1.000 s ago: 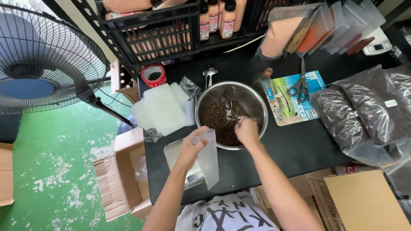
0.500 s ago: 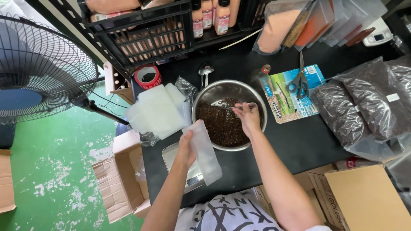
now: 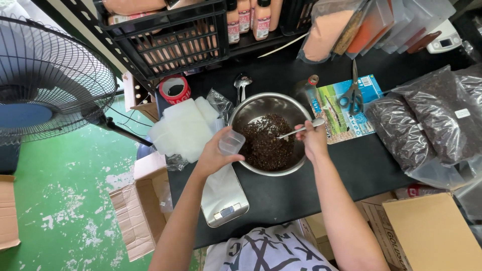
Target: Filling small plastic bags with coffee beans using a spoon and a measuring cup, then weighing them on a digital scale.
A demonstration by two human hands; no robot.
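Head view: left fingers [image 3: 221, 150] around half-hidden clear bag [image 3: 231, 142], right fingers [image 3: 307, 131] gripping spoon [image 3: 296, 130].

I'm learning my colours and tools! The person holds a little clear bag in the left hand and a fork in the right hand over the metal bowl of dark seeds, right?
Almost. The head view shows the right hand holding a spoon, not a fork. The rest is right: the left hand holds a little clear bag at the metal bowl of dark seeds.

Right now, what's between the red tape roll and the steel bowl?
Head view: a stack of clear plastic bags and a spare spoon lie between the red tape roll and the steel bowl.
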